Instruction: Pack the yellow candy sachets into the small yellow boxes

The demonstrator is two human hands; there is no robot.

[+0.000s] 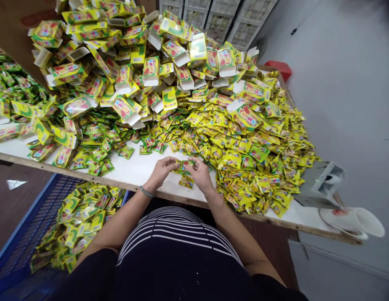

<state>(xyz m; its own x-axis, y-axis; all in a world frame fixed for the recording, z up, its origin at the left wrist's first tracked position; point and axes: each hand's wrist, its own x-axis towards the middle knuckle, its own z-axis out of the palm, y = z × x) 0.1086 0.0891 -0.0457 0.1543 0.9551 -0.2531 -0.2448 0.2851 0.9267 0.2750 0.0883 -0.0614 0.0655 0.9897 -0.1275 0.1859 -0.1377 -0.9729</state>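
Between my two hands, just above the white tabletop [138, 169], is a small green candy packet [185, 164]. My left hand [165, 169] pinches its left end, and my right hand [200, 173] has its fingers closed on the right end. Below the packet, a yellow packet [186, 181] lies on the table between my wrists. A large heap of yellow packets [244, 154] begins right beside my right hand. Loose green packets [100, 154] lie to the left of my left hand. Open-ended printed cartons [125, 108] are piled beyond both hands.
A blue crate [25, 234] holding filled cartons and packets stands below the table's left front edge. To the right are a grey metal box [320, 184] and a white plastic cup-like container [367, 221]. A red object [279, 69] sits behind the heap; white crates [219, 16] are stacked farther back.
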